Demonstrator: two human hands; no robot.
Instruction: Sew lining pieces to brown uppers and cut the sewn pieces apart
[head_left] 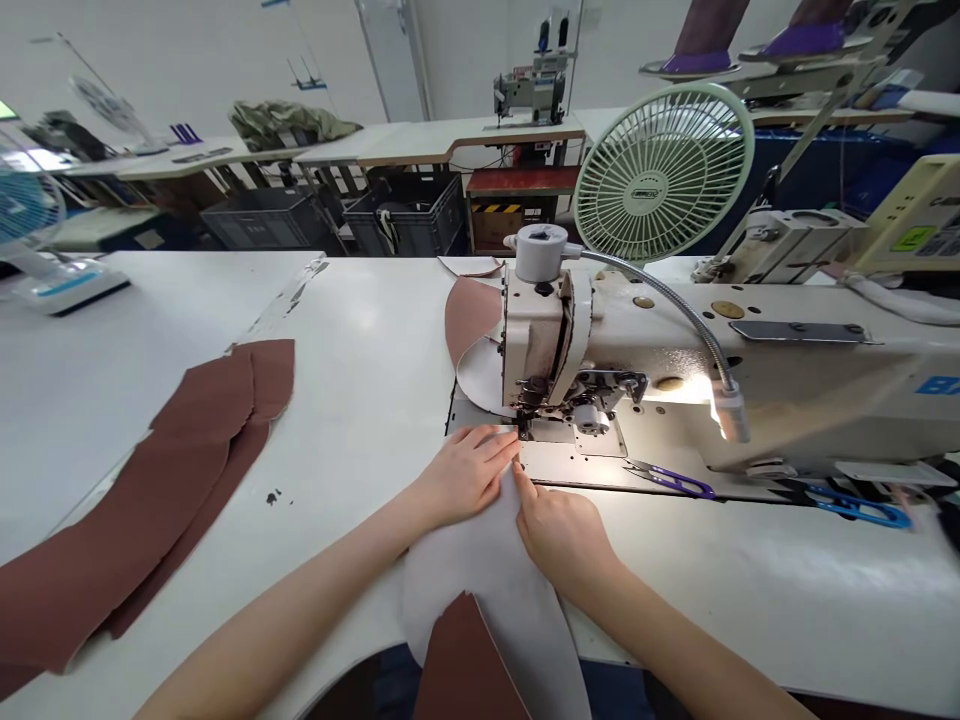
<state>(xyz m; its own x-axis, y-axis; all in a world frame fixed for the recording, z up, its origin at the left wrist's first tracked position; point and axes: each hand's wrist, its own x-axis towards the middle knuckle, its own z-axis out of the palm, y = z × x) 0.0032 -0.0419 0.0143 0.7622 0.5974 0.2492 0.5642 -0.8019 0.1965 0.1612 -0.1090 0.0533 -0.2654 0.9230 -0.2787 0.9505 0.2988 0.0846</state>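
Pressing pale-backed brown material [487, 560] to the sewing machine [645, 340], near the needle, hard to make out.
With left hand [466, 474] laid flat, right hand [564, 532] index-first at the edge; cannot tell if pinching. Cut off below, past the bench [360, 440]. Readable on the machine: blue "B", then cropped.

Bright light fills the scene, a lamp [729, 412] flares, the tabletop [364, 350] shines, and edges stretch.

Fingers [498, 447] on white material [480, 560], sewing machine [529, 350], green fan [660, 170]
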